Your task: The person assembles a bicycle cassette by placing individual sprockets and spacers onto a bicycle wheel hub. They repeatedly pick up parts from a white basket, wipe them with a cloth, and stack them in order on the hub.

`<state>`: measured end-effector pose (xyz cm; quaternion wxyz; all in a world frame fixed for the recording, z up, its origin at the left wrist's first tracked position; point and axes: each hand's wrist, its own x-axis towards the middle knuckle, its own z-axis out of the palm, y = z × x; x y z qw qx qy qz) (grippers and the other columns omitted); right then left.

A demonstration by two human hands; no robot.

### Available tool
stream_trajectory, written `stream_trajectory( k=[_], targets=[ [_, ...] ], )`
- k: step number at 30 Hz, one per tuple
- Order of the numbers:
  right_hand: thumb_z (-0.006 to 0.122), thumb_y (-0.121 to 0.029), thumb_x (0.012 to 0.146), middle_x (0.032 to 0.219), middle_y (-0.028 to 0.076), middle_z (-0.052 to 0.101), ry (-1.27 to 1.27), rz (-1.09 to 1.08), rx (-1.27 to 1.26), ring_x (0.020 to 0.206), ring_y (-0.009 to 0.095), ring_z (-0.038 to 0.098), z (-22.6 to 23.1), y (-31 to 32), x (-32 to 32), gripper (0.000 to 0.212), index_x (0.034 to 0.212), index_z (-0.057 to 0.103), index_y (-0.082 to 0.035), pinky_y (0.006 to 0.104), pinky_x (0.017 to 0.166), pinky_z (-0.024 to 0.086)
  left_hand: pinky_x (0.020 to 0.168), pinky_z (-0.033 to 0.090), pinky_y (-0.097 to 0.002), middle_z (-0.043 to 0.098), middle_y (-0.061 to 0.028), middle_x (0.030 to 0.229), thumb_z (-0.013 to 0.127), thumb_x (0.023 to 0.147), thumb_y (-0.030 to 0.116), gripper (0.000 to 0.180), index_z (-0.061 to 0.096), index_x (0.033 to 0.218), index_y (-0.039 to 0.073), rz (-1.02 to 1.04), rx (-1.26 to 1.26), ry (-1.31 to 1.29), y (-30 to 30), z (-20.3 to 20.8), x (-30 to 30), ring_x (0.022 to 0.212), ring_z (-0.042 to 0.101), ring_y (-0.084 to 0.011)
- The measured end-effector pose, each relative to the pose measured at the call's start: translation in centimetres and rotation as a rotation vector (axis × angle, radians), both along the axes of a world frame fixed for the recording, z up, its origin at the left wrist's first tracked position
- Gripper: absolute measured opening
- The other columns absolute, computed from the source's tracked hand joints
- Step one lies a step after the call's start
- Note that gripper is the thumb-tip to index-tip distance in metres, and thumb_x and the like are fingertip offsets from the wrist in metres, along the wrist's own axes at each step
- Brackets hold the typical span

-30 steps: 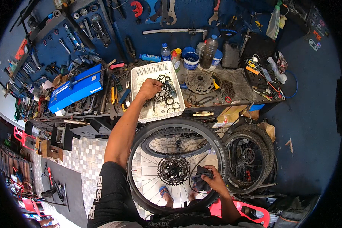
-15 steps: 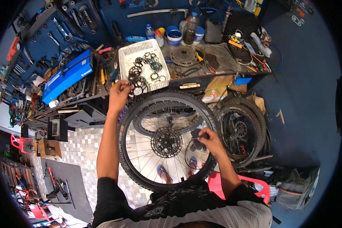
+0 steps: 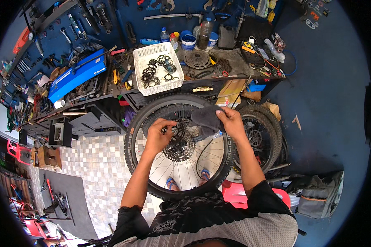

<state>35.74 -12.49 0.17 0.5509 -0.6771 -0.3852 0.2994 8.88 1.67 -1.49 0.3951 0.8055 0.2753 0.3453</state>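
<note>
My left hand is closed on a dark toothed sprocket, held in front of the cassette of a bicycle wheel. My fingers and the dark background hide part of the sprocket's outline. In my right hand, pinched between thumb and fingers, a dark grey cloth hangs toward the left hand. The cloth and the sprocket look apart. Beyond the wheel, on the workbench, a white plastic basket holds several more black sprockets.
On the bench lie a large cassette, bottles, blue tubs and loose tools. A blue tool box stands to the left. More tyred wheels lean at the right, near a red plastic chair and a grey bag.
My left hand has come from the basket's near edge back over the wheel, carrying a sprocket. The right hand has moved up and forward, with the cloth now spread out more.
</note>
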Motion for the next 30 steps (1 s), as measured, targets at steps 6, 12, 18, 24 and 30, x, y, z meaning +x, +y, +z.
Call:
stream_trajectory(
  k=[6, 12, 18, 24, 30],
  targets=[
    [0.059, -0.019, 0.107, 0.104, 0.004, 0.074, 0.533, 0.153, 0.096, 0.089, 0.009, 0.067, 3.7, 0.4, -2.1, 0.028, 0.121, 0.066, 0.003, 0.0249, 0.081, 0.055, 0.082, 0.053, -0.0383, 0.062, -0.0137, 0.11, 0.092, 0.071, 0.014, 0.06, 0.069, 0.124, 0.001, -0.096, 0.177, -0.022, -3.3, 4.3, 1.7, 0.098, 0.063, -0.0293],
    [0.069, -0.024, 0.101, 0.107, 0.005, 0.074, 0.015, 0.13, 0.006, 0.096, 0.013, 0.069, 4.1, 0.3, -4.8, 0.033, 0.125, 0.064, -0.002, 0.0288, 0.083, 0.055, 0.087, 0.051, -0.0412, 0.064, -0.0156, 0.101, 0.078, 0.076, 0.001, 0.033, 0.072, 0.108, -0.002, -0.109, 0.227, 0.045, -3.2, 6.9, 2.8, 0.099, 0.062, -0.0338],
    [0.079, -0.029, 0.09, 0.109, 0.012, 0.07, -0.265, 0.281, 0.05, 0.101, 0.026, 0.069, 3.8, -1.0, -6.8, 0.042, 0.12, 0.066, -0.003, 0.0388, 0.082, 0.054, 0.087, 0.052, -0.0461, 0.062, -0.0163, 0.091, 0.073, 0.081, 0.009, 0.018, 0.072, 0.095, -0.003, -0.07, 0.404, 0.256, -3.2, 9.4, 2.2, 0.096, 0.062, -0.0374],
    [0.068, -0.012, 0.091, 0.106, 0.016, 0.069, -0.861, 0.059, 0.143, 0.1, 0.036, 0.065, 3.3, 0.1, -8.7, 0.03, 0.12, 0.07, -0.002, 0.0457, 0.09, 0.049, 0.084, 0.055, -0.0448, 0.06, -0.0149, 0.096, 0.074, 0.086, 0.015, 0.017, 0.07, 0.089, -0.001, -0.048, 0.61, 0.428, -2.2, 10.9, 1.9, 0.098, 0.061, -0.0359],
    [0.065, -0.017, 0.097, 0.089, 0.012, 0.071, -0.548, 0.212, 0.189, 0.08, 0.031, 0.068, 3.4, -0.1, -6.9, 0.023, 0.112, 0.07, -0.001, 0.0426, 0.073, 0.052, 0.08, 0.057, -0.0457, 0.062, -0.0175, 0.101, 0.072, 0.09, 0.017, 0.022, 0.07, 0.092, -0.005, -0.054, 0.68, 0.449, -0.6, 11.1, 1.1, 0.102, 0.06, -0.0354]
  ],
)
